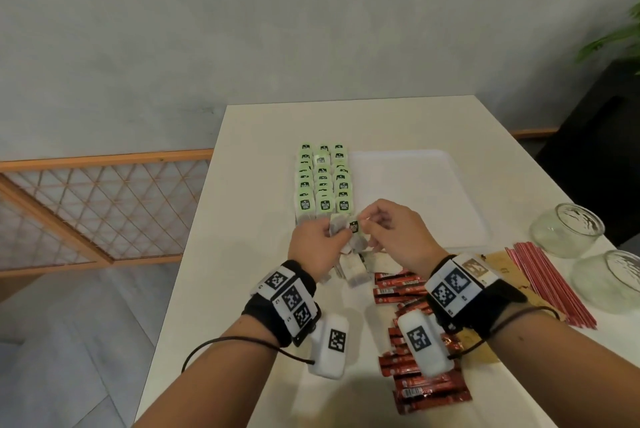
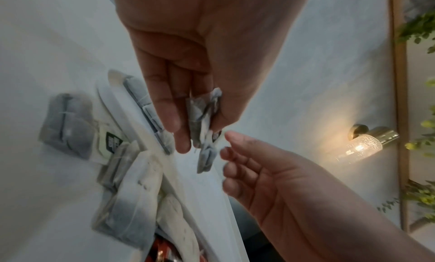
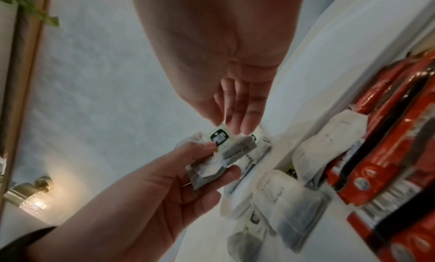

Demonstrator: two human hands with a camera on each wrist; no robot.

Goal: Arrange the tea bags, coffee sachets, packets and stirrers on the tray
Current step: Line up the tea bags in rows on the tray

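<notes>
My left hand (image 1: 333, 233) holds a small bunch of tea bags (image 1: 337, 227) just above the table, near the front of the white tray (image 1: 415, 185). The fingers of that left hand (image 2: 200, 135) curl round the tea bags (image 2: 203, 117). My right hand (image 1: 363, 225) pinches the green paper tag (image 1: 354, 227) of one bag. The right wrist view shows my right hand (image 3: 226, 125) on that tag (image 3: 219, 138). Three rows of tagged tea bags (image 1: 323, 181) lie along the tray's left side. Loose tea bags (image 1: 353, 270) sit below my hands.
Red coffee sachets (image 1: 426, 389) lie scattered under my right wrist. Red stirrers (image 1: 547, 282) and brown packets (image 1: 498, 265) lie to the right. Two glass jars (image 1: 568, 233) stand at the table's right edge. The tray's right part (image 1: 433, 206) is bare.
</notes>
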